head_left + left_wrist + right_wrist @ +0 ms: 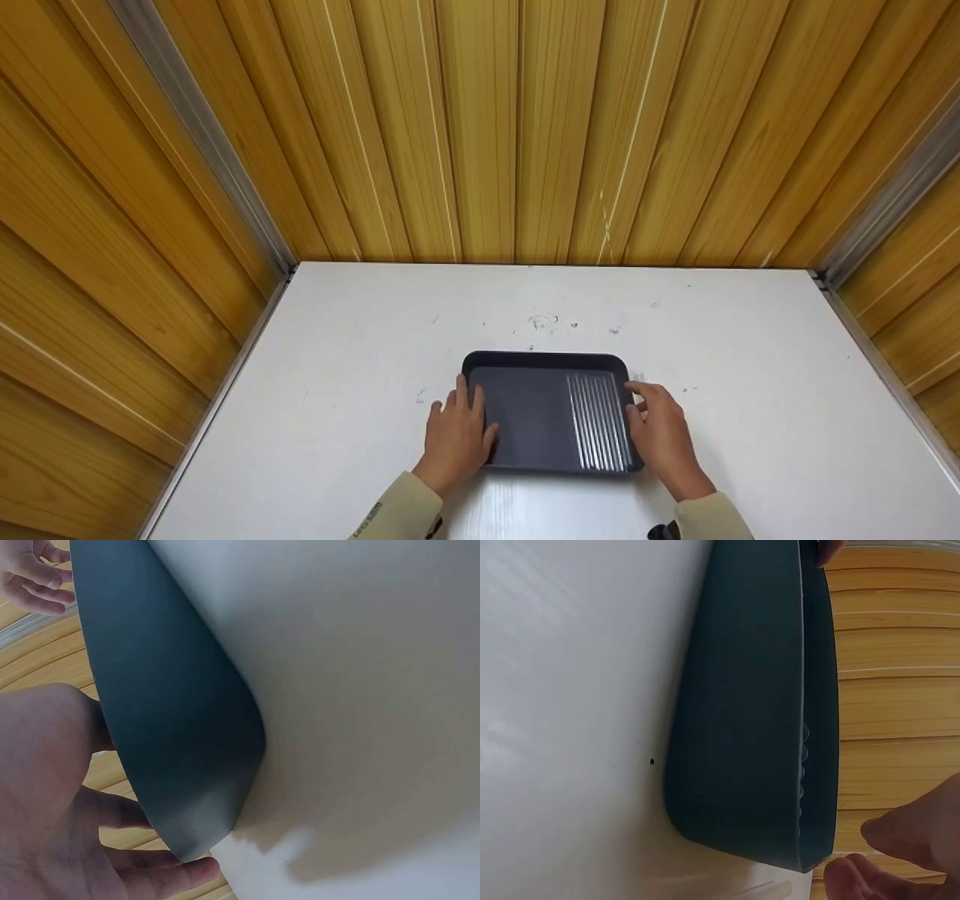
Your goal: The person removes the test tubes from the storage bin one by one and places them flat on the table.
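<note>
A dark grey rectangular tray [525, 420] with rounded corners sits on the white table, long side across. Raised ridges [600, 420] cover the right part of its floor. In the head view my left hand [456, 439] lies over the left rim, its fairly straight fingers spread and reaching inside. The left wrist view has the tray's outer wall [169, 712], with those fingers partly hidden behind it. My right hand [664, 435] is at the right rim, fingers slightly bent. Seen from the right wrist, its fingertips [844, 877] are right beside the tray's corner, with the thumb apart from the wall.
The white table [360, 337] has small dark marks and scuffs behind the tray. A wood-patterned panel wall [480, 135] rises at its back edge. Similar panels stand left and right, with grey metal posts [202, 120] at the corners.
</note>
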Available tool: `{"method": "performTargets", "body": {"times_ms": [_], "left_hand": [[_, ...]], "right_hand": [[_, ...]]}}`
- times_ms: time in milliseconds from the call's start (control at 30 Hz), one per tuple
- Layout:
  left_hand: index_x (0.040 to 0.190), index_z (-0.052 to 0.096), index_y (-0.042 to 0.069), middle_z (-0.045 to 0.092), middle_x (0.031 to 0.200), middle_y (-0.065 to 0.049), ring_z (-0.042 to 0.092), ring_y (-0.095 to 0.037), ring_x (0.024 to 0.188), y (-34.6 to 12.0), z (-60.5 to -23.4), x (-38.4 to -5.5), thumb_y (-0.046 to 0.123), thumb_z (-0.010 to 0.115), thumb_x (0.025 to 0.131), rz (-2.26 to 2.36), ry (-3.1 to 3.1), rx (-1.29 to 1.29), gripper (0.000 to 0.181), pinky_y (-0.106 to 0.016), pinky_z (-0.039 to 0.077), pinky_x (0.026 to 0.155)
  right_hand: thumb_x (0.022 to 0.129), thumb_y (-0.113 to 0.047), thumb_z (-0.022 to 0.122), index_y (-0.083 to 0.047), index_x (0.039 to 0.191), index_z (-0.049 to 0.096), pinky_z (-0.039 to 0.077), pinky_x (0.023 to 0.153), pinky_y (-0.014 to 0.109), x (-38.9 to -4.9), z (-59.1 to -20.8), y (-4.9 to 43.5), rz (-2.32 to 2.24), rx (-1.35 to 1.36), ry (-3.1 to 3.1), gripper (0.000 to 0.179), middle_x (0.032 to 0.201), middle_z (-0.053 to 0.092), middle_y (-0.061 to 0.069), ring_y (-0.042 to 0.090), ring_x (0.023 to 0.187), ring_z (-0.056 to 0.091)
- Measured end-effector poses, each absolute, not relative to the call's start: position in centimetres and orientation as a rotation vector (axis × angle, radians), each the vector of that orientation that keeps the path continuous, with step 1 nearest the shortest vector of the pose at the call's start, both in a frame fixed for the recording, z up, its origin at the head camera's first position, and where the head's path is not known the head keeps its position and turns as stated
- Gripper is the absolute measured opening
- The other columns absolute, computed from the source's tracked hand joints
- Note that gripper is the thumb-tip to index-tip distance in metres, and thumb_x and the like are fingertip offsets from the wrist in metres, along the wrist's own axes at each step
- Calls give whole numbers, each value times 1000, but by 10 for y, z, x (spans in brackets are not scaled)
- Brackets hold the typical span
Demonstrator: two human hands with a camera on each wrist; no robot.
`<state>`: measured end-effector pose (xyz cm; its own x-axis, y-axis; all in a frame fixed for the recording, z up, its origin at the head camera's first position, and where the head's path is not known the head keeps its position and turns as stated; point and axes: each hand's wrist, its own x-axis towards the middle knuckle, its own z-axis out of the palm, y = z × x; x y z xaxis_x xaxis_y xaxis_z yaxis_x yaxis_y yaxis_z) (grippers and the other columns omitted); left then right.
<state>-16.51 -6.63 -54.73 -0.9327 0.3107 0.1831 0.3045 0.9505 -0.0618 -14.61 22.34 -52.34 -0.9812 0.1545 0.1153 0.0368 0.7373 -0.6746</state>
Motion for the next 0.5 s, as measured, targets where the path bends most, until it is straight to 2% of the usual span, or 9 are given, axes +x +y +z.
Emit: {"method": "performTargets", "body": {"times_ms": [300, 500], "left_hand": [[138, 51, 6, 46, 143, -23, 58, -26, 117, -66, -546, -165, 50, 57, 92, 53, -2912, -464, 63, -44, 48, 90], [138, 51, 6, 46, 143, -23, 60, -24, 116, -66, -546, -165, 51, 56, 93, 101, -2910, -460, 64, -42, 49, 89]], "right_hand": [[92, -1, 57, 1, 127, 58, 51, 71, 30, -148, -522, 218, 1106, -162, -2752, 35, 124, 59, 18, 23, 96, 62], [91, 0, 60, 2, 128, 57, 50, 68, 25, -148, -520, 213, 1118, -116, -2748, 37, 119, 60, 16, 20, 94, 61]]}}
